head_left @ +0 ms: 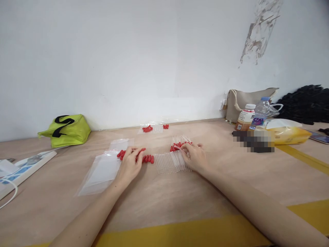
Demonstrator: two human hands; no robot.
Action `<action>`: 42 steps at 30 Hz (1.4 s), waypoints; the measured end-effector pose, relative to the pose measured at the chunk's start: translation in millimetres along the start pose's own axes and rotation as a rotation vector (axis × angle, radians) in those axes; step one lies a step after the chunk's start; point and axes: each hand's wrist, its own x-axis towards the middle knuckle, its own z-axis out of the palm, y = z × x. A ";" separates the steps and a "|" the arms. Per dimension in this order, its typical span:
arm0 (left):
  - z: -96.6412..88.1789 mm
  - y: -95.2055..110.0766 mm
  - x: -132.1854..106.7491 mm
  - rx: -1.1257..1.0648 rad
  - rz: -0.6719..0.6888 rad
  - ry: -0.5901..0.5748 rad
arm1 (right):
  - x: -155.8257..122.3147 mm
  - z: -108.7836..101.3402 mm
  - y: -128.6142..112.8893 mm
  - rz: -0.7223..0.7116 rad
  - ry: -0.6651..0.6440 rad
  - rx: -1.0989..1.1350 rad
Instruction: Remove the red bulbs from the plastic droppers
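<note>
My left hand [130, 164] is pinched on a small red rubber bulb [143, 149], above a row of loose red rubber bulbs [148, 159]. A thin clear tube [179, 148] sticks out leftward from the closed fingers of my right hand [195, 156]. Below and between the hands lies a row of clear tubes [167, 162], side by side; my right hand covers its right end. Just behind that row are droppers with red bulbs [177, 145], partly hidden by my right hand. Flat clear zip bags [102, 173] lie left of my left hand.
Against the wall, another clear bag [157, 129] holds tubes and red bulbs. A lime-green bag [70, 130] and a power strip [31, 171] are at left. Bottles [246, 118], a yellow tissue pack [290, 133] and a grey bag [253, 97] stand at right.
</note>
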 end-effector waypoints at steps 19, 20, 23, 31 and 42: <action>-0.5 -21.4 2.5 0.200 0.151 -0.274 | -10.4 0.0 -1.5 -0.334 -0.149 0.006; -0.1 -22.3 2.4 0.213 0.158 -0.280 | -10.5 -0.1 -1.7 -0.342 -0.155 0.005; -0.3 -24.2 1.6 0.220 0.174 -0.286 | -9.3 -0.7 -2.9 -0.324 -0.161 0.006; -3.4 -22.3 0.6 0.236 0.192 -0.309 | 12.3 -4.1 28.2 0.224 -0.010 -0.086; -3.3 -13.4 -2.2 0.243 0.251 -0.197 | 25.1 -0.5 53.4 0.438 -0.208 -0.136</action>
